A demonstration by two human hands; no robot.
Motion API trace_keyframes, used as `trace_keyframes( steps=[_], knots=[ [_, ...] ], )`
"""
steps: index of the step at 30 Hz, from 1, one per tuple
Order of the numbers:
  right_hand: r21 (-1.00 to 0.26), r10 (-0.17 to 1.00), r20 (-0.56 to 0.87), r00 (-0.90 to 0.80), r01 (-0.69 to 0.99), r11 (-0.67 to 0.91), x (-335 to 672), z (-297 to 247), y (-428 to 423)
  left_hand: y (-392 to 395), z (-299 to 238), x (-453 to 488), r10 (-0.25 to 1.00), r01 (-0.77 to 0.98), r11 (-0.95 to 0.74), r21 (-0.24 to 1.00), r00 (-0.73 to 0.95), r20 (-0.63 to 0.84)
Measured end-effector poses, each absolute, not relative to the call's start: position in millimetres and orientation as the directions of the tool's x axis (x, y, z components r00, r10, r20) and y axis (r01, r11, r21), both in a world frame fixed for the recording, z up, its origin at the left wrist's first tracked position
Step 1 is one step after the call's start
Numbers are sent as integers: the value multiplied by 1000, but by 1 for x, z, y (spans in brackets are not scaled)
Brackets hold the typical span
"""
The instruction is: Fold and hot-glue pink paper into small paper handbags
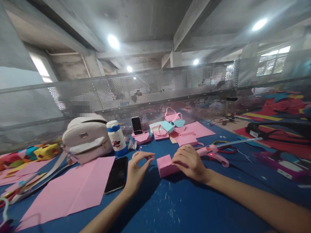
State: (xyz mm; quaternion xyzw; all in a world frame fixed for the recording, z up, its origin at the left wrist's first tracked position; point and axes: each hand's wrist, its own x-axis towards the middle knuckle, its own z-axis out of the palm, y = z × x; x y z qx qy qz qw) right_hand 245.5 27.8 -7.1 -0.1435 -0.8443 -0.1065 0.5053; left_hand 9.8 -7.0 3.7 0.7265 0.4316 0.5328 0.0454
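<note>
My right hand (190,161) is curled over the right end of a small pink folded paper box (165,165) that rests on the blue table (170,204). My left hand (137,168) hovers just left of the box, thumb and forefinger pinched together; whether anything tiny sits between them I cannot make out. A pink glue gun (215,153) lies right behind my right hand.
A black phone (117,174) and a large pink paper sheet (70,189) lie to the left. Behind stand a white bag (86,137), a white-and-blue bottle (117,137), a propped phone (136,125) and several pink and blue paper bags (170,127). A perforated metal screen (145,94) closes the back.
</note>
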Motion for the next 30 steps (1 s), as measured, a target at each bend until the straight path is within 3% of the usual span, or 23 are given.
trace_keyframes(
  steps=[30],
  knots=[
    [48,135,880,-455,369,928,247,-8,29,0,-4,5,737,554,-554,621,-19,675]
  ],
)
